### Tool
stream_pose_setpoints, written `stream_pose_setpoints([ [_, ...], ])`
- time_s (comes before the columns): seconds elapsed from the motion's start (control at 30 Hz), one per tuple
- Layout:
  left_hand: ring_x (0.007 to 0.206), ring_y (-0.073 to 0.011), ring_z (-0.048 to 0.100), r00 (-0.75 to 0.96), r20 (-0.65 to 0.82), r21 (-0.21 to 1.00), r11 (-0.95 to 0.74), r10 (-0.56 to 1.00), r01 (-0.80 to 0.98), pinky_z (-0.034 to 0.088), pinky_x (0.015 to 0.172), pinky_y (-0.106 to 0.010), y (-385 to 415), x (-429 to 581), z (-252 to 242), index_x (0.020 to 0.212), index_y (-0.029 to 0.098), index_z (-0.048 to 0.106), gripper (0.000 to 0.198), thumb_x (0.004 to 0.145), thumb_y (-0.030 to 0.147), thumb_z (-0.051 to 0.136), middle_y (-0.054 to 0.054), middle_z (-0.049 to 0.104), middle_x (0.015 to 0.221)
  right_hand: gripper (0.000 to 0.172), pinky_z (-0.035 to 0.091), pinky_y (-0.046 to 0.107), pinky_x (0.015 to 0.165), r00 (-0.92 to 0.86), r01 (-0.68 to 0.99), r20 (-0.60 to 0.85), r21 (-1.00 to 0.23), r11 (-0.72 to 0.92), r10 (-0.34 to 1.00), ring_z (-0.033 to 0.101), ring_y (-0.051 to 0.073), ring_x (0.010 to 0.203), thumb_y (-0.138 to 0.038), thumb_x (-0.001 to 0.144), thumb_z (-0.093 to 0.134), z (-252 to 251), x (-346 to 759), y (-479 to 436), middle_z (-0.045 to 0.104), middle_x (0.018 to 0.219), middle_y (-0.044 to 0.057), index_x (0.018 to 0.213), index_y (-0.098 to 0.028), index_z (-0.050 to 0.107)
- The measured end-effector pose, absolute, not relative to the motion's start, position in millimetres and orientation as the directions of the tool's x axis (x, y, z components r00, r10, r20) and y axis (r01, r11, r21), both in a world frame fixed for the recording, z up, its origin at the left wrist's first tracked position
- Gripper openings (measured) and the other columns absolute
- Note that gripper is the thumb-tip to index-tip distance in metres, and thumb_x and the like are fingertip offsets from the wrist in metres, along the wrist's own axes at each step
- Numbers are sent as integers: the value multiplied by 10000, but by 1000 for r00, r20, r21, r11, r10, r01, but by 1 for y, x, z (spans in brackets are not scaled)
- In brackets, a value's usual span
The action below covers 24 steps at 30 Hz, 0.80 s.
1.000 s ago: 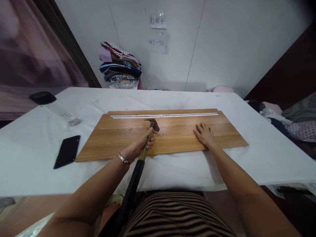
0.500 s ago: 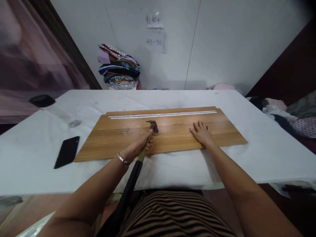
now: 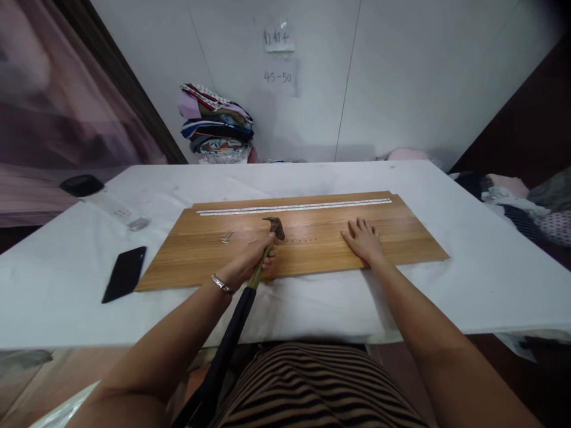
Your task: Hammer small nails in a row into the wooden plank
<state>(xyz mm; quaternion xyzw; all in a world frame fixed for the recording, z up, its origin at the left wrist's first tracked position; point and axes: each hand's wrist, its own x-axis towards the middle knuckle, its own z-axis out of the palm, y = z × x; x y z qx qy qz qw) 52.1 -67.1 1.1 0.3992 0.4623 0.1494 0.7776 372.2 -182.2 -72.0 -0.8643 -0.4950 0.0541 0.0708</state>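
A long wooden board (image 3: 312, 238) lies on a white table (image 3: 80, 255). My left hand (image 3: 250, 264) is closed round the neck of a hammer (image 3: 274, 229) whose head rests on the board at the left end of a short row of small nails (image 3: 301, 240). The hammer's dark handle runs back toward my body. My right hand (image 3: 363, 241) lies flat on the board to the right, fingers spread. A few loose nails (image 3: 226, 237) sit on the board left of the hammer. A white ruler strip (image 3: 294, 207) runs along the board's far edge.
A black phone (image 3: 125, 273) lies on the table left of the board. Farther left are a clear box (image 3: 118, 211) and a black object (image 3: 82, 185). A stack of folded fabrics (image 3: 216, 128) stands against the wall. More cloth (image 3: 521, 205) is piled at the right.
The hammer head has shifted only slightly on the board. My right hand has slid a little to the left. The view has tilted slightly.
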Motion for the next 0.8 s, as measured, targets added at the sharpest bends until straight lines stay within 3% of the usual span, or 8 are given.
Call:
stream_pose_setpoints([
  [0.27, 367, -30, 297, 500, -628, 748, 640, 597, 175, 210, 336, -120, -71, 58, 15, 997, 168, 547, 289, 1050, 418, 412, 66, 427, 598, 625, 196, 562, 1232, 503, 844, -22, -203, -496, 864, 262, 325, 1569, -553, 1051, 317, -70, 371, -183, 335, 1694, 162, 1543, -207, 489],
  [0.8, 364, -39, 324, 503, -650, 719, 675, 570, 166, 235, 318, -115, -63, 58, 10, 986, 169, 555, 270, 1020, 428, 488, 71, 408, 587, 629, 198, 565, 1229, 492, 850, -23, -203, -486, 870, 257, 324, 1565, -559, 1048, 321, -69, 370, -183, 346, 1686, 162, 1540, -205, 489],
])
